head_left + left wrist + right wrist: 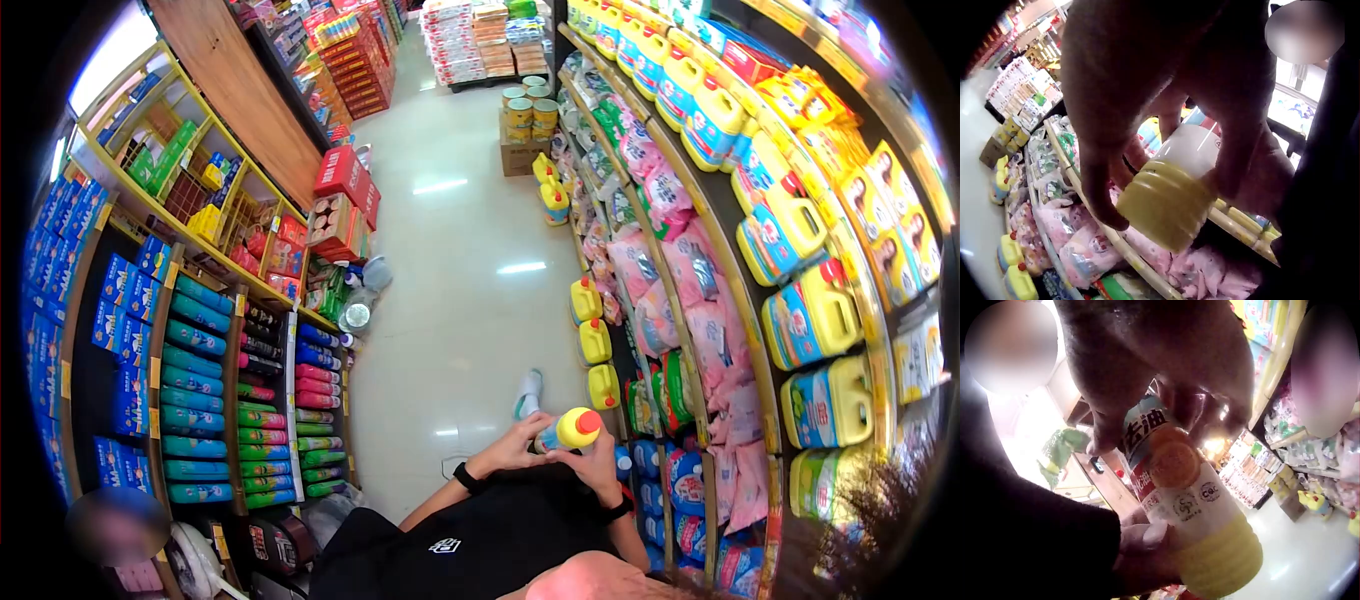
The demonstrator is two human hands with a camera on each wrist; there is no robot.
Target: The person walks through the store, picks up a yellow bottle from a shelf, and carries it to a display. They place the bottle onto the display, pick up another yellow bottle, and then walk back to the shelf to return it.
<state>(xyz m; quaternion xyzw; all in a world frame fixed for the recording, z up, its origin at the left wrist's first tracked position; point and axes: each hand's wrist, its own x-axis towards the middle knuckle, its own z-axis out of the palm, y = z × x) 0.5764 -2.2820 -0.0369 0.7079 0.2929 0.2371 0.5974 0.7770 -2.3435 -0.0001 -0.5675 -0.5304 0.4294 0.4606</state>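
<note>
A yellow bottle [567,430] with a red cap and a blue-and-white label lies tilted in front of my chest, held by both hands. My left hand [522,442] grips its body from the left, and in the left wrist view my left hand [1147,187] has fingers and thumb curled round the bottle's ribbed yellow base [1166,209]. My right hand [598,455] holds the cap end. In the right wrist view my right hand [1166,419] wraps the bottle's upper part above the label [1172,475].
I stand in a shop aisle with a pale tiled floor [460,250]. Right shelves hold yellow jugs [805,320] and pink bags [700,310]; more jugs [592,342] stand on the floor. Left shelves [200,400] carry boxes and tubes. Cartons [520,150] stand farther down.
</note>
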